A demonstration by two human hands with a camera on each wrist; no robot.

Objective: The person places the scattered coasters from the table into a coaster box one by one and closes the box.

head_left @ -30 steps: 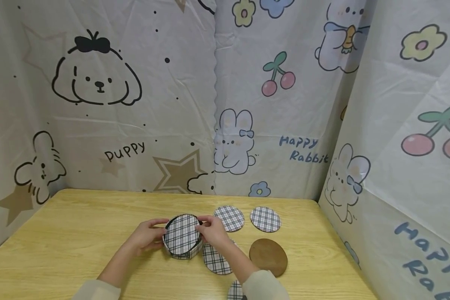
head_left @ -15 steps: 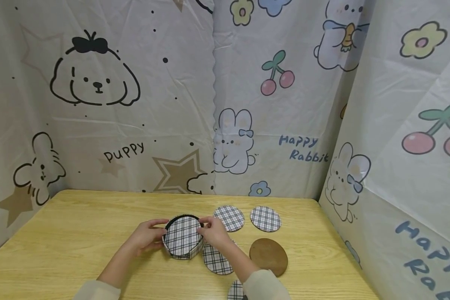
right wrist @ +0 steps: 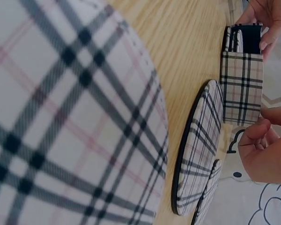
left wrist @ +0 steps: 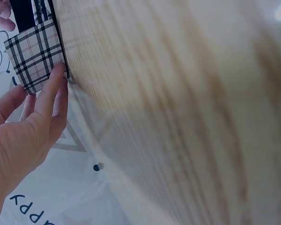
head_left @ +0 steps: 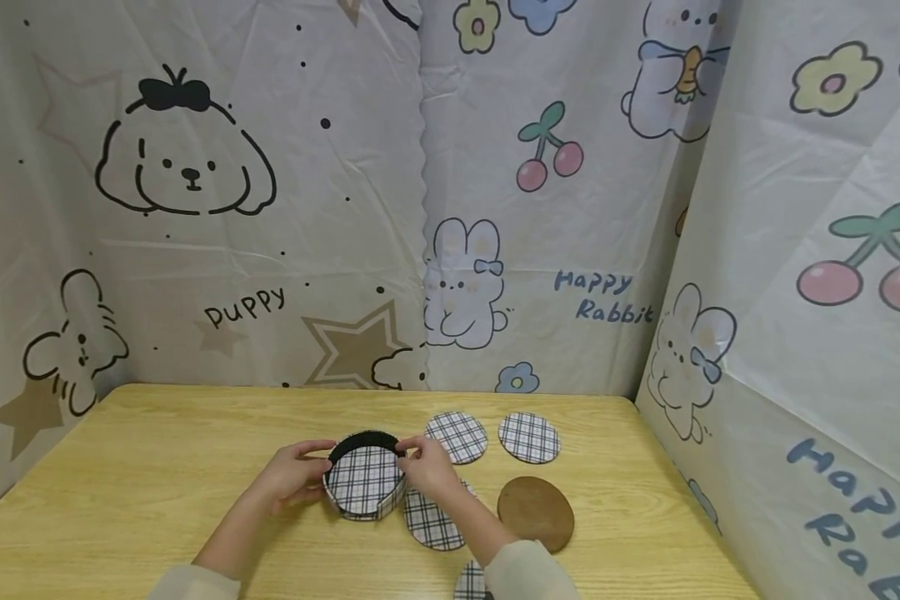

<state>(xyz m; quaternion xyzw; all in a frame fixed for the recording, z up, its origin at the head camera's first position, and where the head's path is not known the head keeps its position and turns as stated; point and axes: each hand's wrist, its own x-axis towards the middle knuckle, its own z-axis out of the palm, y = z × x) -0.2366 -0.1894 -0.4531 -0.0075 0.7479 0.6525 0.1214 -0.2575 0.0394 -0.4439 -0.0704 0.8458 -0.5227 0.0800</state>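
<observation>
A round coaster holder (head_left: 390, 498), plaid outside and black inside, stands on the table with a gap in its front wall. Inside it lies a plaid coaster (head_left: 364, 481), low and toward the near side. My left hand (head_left: 291, 473) holds the holder's left side, fingers along the outer wall and thumb near the rim. In the left wrist view, those fingertips touch the plaid wall (left wrist: 37, 54). On the opposite side, my right hand (head_left: 427, 467) has curled fingers at the rim. The right wrist view shows its fingertips at the wall's upper edge, away from the coaster.
Two plaid coasters (head_left: 456, 437) (head_left: 529, 437) lie behind on the right. Another plaid coaster (head_left: 427, 521) lies partly under my right forearm, and one more (head_left: 468, 582) at the front edge. A brown disc (head_left: 536, 512) lies to the right. Patterned curtains (head_left: 270, 250) border the table.
The coaster in the holder has dropped from a tilt at the rim to lower inside, uncovering the black back wall. Both hands have stayed nearly in place; my right fingers have come off the coaster.
</observation>
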